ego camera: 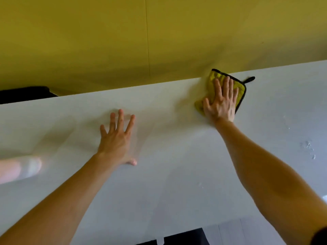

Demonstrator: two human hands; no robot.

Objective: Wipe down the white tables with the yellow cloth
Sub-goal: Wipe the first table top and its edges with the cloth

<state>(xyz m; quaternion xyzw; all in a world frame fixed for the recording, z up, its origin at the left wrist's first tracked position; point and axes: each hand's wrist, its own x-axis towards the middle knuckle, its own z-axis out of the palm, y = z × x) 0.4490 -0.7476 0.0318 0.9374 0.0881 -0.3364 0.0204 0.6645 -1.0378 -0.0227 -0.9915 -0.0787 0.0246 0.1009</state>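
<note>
Our yellow cloth (214,76) lies at the far edge of the white tabletop (177,183), right against the yellow wall (159,32). Our right hand (221,101) presses flat on it with straight, spread fingers. The cloth is bunched, with black trim and a black loop (249,79) sticking out to the right. Our left hand (116,138) rests flat and released on the bare tabletop, well apart from the cloth.
</note>
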